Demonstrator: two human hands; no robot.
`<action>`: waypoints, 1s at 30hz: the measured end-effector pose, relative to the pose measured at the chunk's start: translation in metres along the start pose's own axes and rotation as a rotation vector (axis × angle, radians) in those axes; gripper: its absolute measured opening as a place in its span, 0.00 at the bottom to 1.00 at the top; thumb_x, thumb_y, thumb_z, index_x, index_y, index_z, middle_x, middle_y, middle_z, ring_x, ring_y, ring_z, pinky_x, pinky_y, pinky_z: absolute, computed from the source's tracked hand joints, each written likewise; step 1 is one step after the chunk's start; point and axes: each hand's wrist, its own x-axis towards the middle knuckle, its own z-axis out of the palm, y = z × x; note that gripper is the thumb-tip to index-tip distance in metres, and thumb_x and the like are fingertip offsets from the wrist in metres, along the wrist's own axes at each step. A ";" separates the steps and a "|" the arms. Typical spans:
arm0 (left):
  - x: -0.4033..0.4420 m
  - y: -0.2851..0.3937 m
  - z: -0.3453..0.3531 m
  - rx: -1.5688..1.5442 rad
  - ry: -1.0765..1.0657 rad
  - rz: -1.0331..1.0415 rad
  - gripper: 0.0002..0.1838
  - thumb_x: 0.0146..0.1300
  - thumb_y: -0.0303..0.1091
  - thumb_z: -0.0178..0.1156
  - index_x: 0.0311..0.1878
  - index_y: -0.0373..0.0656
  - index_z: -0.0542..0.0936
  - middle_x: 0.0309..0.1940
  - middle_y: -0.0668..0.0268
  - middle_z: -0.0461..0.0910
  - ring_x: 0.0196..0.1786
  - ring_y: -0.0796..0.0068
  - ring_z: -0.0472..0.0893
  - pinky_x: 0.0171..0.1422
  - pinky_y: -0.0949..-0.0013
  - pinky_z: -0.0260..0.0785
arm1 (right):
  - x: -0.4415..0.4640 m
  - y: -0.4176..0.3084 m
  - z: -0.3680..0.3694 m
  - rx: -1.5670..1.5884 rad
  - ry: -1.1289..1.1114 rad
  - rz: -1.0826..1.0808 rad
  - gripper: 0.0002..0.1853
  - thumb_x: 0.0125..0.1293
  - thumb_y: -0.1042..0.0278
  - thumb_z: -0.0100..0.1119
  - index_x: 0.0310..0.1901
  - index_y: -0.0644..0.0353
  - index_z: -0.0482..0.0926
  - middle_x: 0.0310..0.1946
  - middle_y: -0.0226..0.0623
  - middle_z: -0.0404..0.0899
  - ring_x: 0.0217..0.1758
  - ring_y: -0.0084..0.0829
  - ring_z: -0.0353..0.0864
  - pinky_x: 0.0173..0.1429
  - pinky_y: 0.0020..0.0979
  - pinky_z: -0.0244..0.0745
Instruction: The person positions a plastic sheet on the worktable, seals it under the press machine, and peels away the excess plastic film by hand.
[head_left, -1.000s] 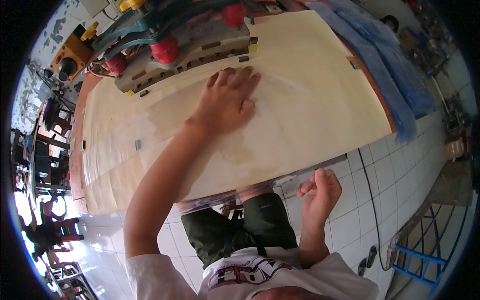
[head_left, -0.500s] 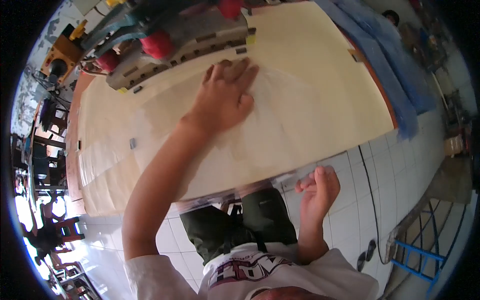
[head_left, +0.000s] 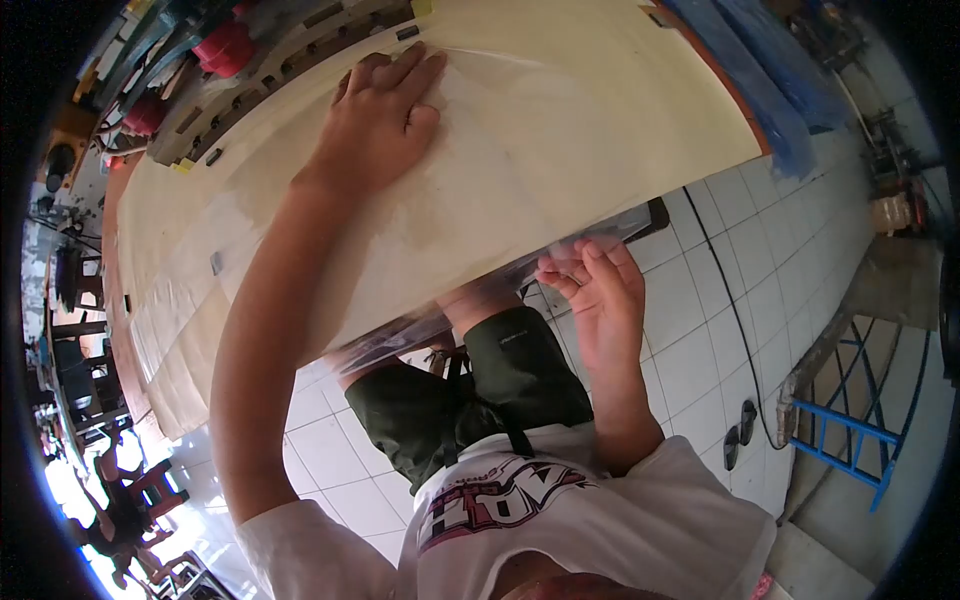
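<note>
My left hand (head_left: 375, 125) lies palm down on the pale yellow sheet (head_left: 560, 130), its fingers slightly apart and nothing gripped. Its fingertips are close to a small dark block (head_left: 407, 33), below the grey clamp bar of the machine (head_left: 290, 68). A thin, glossy clear film shows faintly around the hand on the sheet. Just beyond the near edge of the table, my right hand (head_left: 603, 290) has bent fingers, closed on clear plastic film (head_left: 515, 272) that hangs along that edge. The film is hard to see where it meets the fingers.
Red cylinders (head_left: 222, 50) stand on the machine at upper left. Blue plastic sheeting (head_left: 745, 75) lies past the table's right edge. On the tiled floor are a black cable (head_left: 722, 270), dark sandals (head_left: 739, 436) and a blue metal frame (head_left: 845, 425). Stools (head_left: 150, 490) stand at lower left.
The view has shifted, so the table and machine appear farther up and left. My right hand has come up nearer the table edge. My left hand stays flat on the sheet.
</note>
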 end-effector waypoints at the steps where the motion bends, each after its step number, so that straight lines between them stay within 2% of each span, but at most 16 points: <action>1: -0.001 -0.001 -0.001 0.000 0.002 -0.001 0.29 0.60 0.40 0.48 0.67 0.50 0.74 0.67 0.58 0.72 0.66 0.50 0.70 0.74 0.49 0.59 | -0.001 -0.001 0.003 0.000 0.001 0.001 0.07 0.71 0.68 0.59 0.42 0.62 0.77 0.35 0.38 0.82 0.37 0.30 0.83 0.46 0.36 0.82; 3: -0.001 -0.001 -0.005 0.010 -0.102 -0.002 0.31 0.63 0.35 0.47 0.72 0.49 0.68 0.71 0.56 0.67 0.69 0.47 0.66 0.77 0.50 0.55 | -0.002 -0.001 0.004 -0.002 0.000 0.002 0.07 0.71 0.68 0.59 0.44 0.62 0.77 0.35 0.38 0.82 0.37 0.31 0.84 0.46 0.36 0.82; 6: -0.001 0.000 -0.008 0.009 -0.116 0.003 0.30 0.64 0.36 0.47 0.72 0.49 0.67 0.71 0.55 0.66 0.69 0.47 0.66 0.77 0.50 0.55 | -0.003 0.001 0.000 0.011 -0.055 -0.042 0.08 0.71 0.68 0.60 0.45 0.63 0.78 0.34 0.38 0.83 0.36 0.31 0.84 0.45 0.35 0.82; 9: -0.001 -0.002 -0.006 0.031 -0.109 0.025 0.30 0.65 0.36 0.46 0.73 0.50 0.67 0.71 0.55 0.66 0.70 0.47 0.66 0.78 0.50 0.55 | -0.005 -0.002 -0.003 0.058 -0.118 0.038 0.09 0.71 0.68 0.60 0.46 0.64 0.79 0.33 0.37 0.83 0.34 0.30 0.84 0.44 0.34 0.82; 15: -0.001 -0.002 -0.006 -0.002 -0.115 0.013 0.30 0.66 0.37 0.46 0.73 0.50 0.66 0.71 0.54 0.66 0.69 0.46 0.66 0.78 0.50 0.55 | -0.007 -0.006 0.000 -0.067 -0.051 0.036 0.09 0.70 0.66 0.61 0.44 0.64 0.79 0.31 0.37 0.83 0.29 0.30 0.84 0.39 0.32 0.82; 19: 0.000 -0.003 -0.004 0.000 -0.121 0.018 0.30 0.66 0.37 0.46 0.73 0.50 0.66 0.71 0.54 0.66 0.69 0.46 0.66 0.78 0.50 0.55 | -0.008 -0.007 0.004 -0.085 0.028 0.026 0.10 0.69 0.64 0.62 0.39 0.63 0.78 0.29 0.40 0.83 0.26 0.32 0.85 0.36 0.33 0.84; 21: 0.000 -0.002 -0.001 0.008 -0.024 0.016 0.28 0.63 0.41 0.46 0.68 0.51 0.73 0.68 0.59 0.71 0.66 0.51 0.70 0.75 0.51 0.59 | -0.008 -0.006 0.005 -0.082 0.049 0.022 0.10 0.69 0.64 0.63 0.37 0.62 0.77 0.28 0.41 0.83 0.26 0.32 0.85 0.36 0.33 0.84; 25: 0.000 -0.003 0.000 0.014 -0.030 0.013 0.28 0.63 0.41 0.46 0.68 0.51 0.73 0.68 0.59 0.71 0.66 0.51 0.70 0.75 0.51 0.59 | -0.009 -0.004 0.007 -0.078 0.076 0.008 0.12 0.69 0.62 0.63 0.35 0.62 0.75 0.28 0.42 0.83 0.25 0.33 0.85 0.36 0.34 0.84; 28: 0.000 -0.004 -0.001 0.033 -0.037 0.016 0.28 0.63 0.40 0.47 0.68 0.51 0.73 0.68 0.59 0.71 0.66 0.52 0.70 0.75 0.51 0.59 | -0.011 -0.003 0.011 -0.077 0.112 0.013 0.12 0.69 0.62 0.63 0.35 0.61 0.74 0.28 0.42 0.83 0.25 0.33 0.85 0.36 0.34 0.84; 30: 0.000 -0.003 -0.006 -0.005 -0.130 0.010 0.31 0.64 0.37 0.46 0.73 0.49 0.66 0.72 0.53 0.65 0.70 0.46 0.65 0.78 0.49 0.54 | -0.011 -0.002 0.013 -0.077 0.128 0.019 0.12 0.69 0.62 0.63 0.34 0.61 0.74 0.28 0.42 0.83 0.25 0.34 0.85 0.36 0.34 0.84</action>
